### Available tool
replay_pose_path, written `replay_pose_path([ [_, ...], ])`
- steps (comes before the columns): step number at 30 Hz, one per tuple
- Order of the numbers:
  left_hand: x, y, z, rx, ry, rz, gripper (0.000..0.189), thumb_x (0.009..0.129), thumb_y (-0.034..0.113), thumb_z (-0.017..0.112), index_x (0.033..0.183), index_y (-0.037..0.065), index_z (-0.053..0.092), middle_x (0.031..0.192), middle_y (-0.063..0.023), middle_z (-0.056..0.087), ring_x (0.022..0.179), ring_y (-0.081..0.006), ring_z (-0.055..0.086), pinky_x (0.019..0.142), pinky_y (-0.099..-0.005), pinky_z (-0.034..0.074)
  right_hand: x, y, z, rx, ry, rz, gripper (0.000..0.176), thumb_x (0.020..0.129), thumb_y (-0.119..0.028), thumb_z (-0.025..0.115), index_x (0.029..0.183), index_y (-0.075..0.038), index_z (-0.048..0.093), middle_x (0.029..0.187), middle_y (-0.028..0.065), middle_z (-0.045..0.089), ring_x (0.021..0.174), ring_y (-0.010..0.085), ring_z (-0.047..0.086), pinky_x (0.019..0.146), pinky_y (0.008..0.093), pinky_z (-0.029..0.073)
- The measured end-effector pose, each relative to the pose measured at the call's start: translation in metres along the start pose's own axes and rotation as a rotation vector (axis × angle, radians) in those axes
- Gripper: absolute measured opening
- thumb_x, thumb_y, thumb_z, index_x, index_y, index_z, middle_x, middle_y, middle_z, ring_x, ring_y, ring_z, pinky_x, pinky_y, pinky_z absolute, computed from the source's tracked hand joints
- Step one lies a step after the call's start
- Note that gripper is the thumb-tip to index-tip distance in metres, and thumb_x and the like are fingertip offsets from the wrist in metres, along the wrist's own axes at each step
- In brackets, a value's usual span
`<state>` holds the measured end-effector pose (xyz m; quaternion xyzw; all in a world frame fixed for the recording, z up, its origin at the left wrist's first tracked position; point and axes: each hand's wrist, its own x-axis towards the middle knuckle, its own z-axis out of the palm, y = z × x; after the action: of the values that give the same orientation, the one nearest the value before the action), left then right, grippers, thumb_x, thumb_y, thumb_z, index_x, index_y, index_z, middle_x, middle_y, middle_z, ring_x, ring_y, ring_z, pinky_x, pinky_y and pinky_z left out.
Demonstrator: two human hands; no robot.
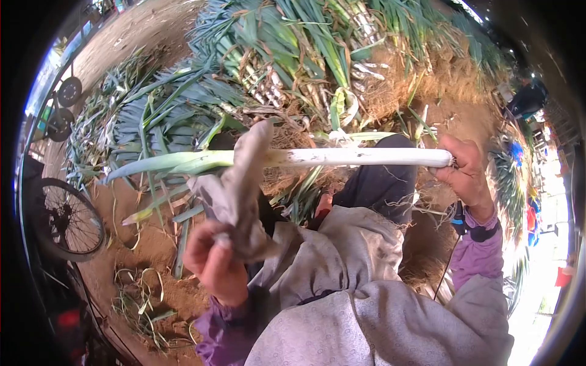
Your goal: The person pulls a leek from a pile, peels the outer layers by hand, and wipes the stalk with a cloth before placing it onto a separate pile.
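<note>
- By the right hand, the root end of a leek is grasped, the fingers wrapped around the white base; the short stub of roots shows beside the palm.
- The left hand is blurred, its fingers curled in beside a grey cloth; whether the cloth is pinched by them cannot be told.
- The leek is held almost level above the lap, crossed by the cloth where white turns to green, its leaf tips reaching out past the cloth.
- The step in hand is judged to be the wiping of the stalk. It is best done with the base firmly held but not squeezed, so that the outer skin is not bruised.
- Strokes are best drawn from the base toward the leaves, with the layers, so that the leaves are not torn or folded back.
- Dark specks are seen on the shank near the cloth; light pressure is called for there, with the stalk turned so that its underside is reached.
- A long stalk held at one end may bend or snap if pushed sideways, so it should be steadied through the cloth.
- Below, the lap is covered by a grey apron; contact with the brown soil should be avoided.
- Beyond, a large pile of leeks is laid, roots matted with soil.
</note>
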<state>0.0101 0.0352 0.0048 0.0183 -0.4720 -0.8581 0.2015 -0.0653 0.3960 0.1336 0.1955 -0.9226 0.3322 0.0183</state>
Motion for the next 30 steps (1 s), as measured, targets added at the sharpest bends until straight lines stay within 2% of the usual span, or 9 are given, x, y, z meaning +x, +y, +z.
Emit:
replay_pose_path([
  [3,-0.034,0.001,-0.02,0.275,0.107,-0.149,0.014,0.08,0.001,0.064,0.091,-0.008,0.065,0.082,-0.0074,0.066,0.074,-0.0108,0.06,0.068,-0.0222,0.046,0.002,0.008,0.005,-0.015,0.011,0.007,0.01,0.069,-0.002,0.062,0.077,0.0,0.057,0.064,0.0071,0.051,0.06,0.0142,0.05,0.056,0.0297,0.035],
  [6,-0.039,0.0,-0.032,0.647,-0.051,-0.297,0.013,0.081,0.005,0.066,0.09,-0.004,0.066,0.079,-0.0068,0.068,0.069,-0.0125,0.062,0.063,-0.0241,0.047,0.002,0.015,0.01,-0.003,0.001,-0.003,0.01,0.068,-0.004,0.063,0.076,-0.001,0.056,0.065,0.0059,0.05,0.059,0.0138,0.048,0.055,0.0293,0.034],
  [9,-0.026,0.007,-0.04,1.105,-0.643,-0.263,0.013,0.078,0.009,0.067,0.089,0.002,0.066,0.076,-0.0128,0.067,0.066,-0.0232,0.064,0.062,-0.0301,0.049,0.002,0.015,0.01,0.009,-0.019,0.019,0.01,0.068,-0.005,0.062,0.075,-0.001,0.056,0.066,0.0056,0.05,0.059,0.0136,0.048,0.054,0.0295,0.034],
  [13,-0.023,-0.005,-0.039,1.283,-0.853,0.046,0.018,0.073,0.005,0.066,0.091,0.005,0.063,0.07,-0.0147,0.058,0.059,-0.0324,0.059,0.054,-0.0384,0.046,0.007,0.015,0.017,0.017,-0.019,-0.005,0.011,0.069,-0.004,0.063,0.077,-0.001,0.056,0.065,0.005,0.05,0.058,0.0135,0.049,0.054,0.0294,0.035],
  [16,-0.004,0.008,-0.012,0.975,-0.707,0.128,0.021,0.072,0.001,0.066,0.092,0.004,0.063,0.07,-0.0118,0.057,0.056,-0.0309,0.056,0.05,-0.0371,0.044,0.004,0.01,0.016,-0.047,-0.002,-0.062,0.011,0.071,-0.003,0.065,0.08,-0.001,0.058,0.064,0.0049,0.052,0.058,0.0138,0.052,0.054,0.0296,0.037],
  [20,0.015,0.012,0.06,0.799,-0.607,0.65,0.026,0.069,-0.004,0.064,0.095,-0.003,0.065,0.067,-0.0071,0.055,0.054,-0.0204,0.054,0.047,-0.0305,0.043,0.001,0.002,0.019,-0.031,-0.017,-0.101,0.012,0.075,-0.001,0.067,0.085,-0.001,0.06,0.065,0.0063,0.057,0.059,0.016,0.058,0.054,0.0298,0.042],
  [22,0.02,0.005,0.087,0.832,-0.696,0.842,0.036,0.069,-0.004,0.062,0.106,-0.006,0.064,0.072,-0.0092,0.056,0.057,-0.0176,0.053,0.045,-0.0293,0.042,0.001,-0.002,0.017,-0.036,-0.042,-0.12,0.011,0.077,-0.003,0.067,0.085,-0.002,0.059,0.067,0.0083,0.059,0.059,0.0184,0.061,0.054,0.0293,0.044],
  [25,0.018,-0.023,0.123,0.703,-0.673,0.897,0.044,0.068,-0.003,0.061,0.112,-0.007,0.062,0.081,-0.0129,0.058,0.059,-0.0174,0.052,0.042,-0.0292,0.04,-0.003,-0.006,0.017,-0.06,-0.044,-0.142,0.011,0.077,-0.003,0.066,0.084,-0.002,0.058,0.066,0.0095,0.058,0.058,0.0209,0.06,0.053,0.0306,0.043],
  [30,0.027,-0.038,0.12,1.023,-0.572,0.87,0.041,0.072,-0.001,0.063,0.112,-0.003,0.063,0.085,-0.0112,0.055,0.06,-0.0193,0.054,0.044,-0.0316,0.042,-0.011,-0.008,0.02,-0.144,-0.002,-0.244,0.015,0.072,-0.004,0.066,0.08,-0.004,0.053,0.062,0.0123,0.053,0.056,0.0317,0.057,0.05,0.0363,0.041],
])
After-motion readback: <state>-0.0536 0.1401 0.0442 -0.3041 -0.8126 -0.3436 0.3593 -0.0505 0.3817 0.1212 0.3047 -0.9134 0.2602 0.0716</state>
